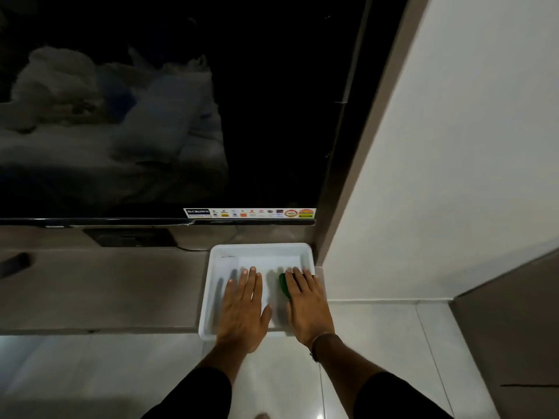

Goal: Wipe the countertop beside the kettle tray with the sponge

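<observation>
Black sleeves [193, 397] on both forearms; thin, perhaps metal, bracelet [322, 338] circles right wrist.

The white tray [260, 251] fills the table's right end against the wall [438, 176]. Left of it the table [106, 291] lies bare. The television [151, 116] closes off the back.

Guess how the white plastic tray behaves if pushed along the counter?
The white plastic tray looks thin-walled and holds no objects, so probably light. On the smooth counter it would likely slide easily; its low, wide shape makes tipping unlikely.

Green sponge [284, 285] lies inside the white tray [260, 247] on the countertop [106, 285].
</observation>
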A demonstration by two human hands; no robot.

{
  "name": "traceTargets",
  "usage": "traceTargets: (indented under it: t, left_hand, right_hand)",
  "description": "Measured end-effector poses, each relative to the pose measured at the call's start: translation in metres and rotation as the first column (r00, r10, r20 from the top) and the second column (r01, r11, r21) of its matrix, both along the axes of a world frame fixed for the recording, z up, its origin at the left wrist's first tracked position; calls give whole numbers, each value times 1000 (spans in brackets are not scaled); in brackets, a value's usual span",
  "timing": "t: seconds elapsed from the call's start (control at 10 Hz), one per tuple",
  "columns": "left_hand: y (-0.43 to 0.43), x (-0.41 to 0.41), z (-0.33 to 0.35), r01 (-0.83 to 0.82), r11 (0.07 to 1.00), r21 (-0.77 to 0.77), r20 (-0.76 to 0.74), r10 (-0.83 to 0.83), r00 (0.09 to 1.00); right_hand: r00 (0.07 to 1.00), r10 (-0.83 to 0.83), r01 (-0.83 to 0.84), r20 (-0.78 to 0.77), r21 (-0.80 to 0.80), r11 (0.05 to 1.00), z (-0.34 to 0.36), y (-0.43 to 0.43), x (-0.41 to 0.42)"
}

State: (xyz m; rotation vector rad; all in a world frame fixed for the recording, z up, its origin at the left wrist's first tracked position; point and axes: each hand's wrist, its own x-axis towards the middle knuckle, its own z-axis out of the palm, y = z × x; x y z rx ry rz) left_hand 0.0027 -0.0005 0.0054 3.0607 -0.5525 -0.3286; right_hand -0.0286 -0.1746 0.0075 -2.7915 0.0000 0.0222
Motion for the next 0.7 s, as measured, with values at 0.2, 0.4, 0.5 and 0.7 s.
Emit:
traceTargets:
  t: [0.2,0.4,0.5,0.7]
  left_hand:
    - [25,39,-31,28,998,-55,-31,-30,999]
    - [36,41,-50,-11,994,-112,-50,6,999]
    - [33,41,-48,16,997,-79,-58,-20,998]
    - [27,36,-33,39,999,-9,-27,-39,999]
  right_hand:
    - [998,-10,8,-63,-26,1000,-32,28,51]
    - [988,-37,21,-152,-102,995,-63,38,60]
    - [986,-28,14,-167,-84,996,-67,37,59]
    - [980,1,-3,-197,-10,1000,-51,27,57]
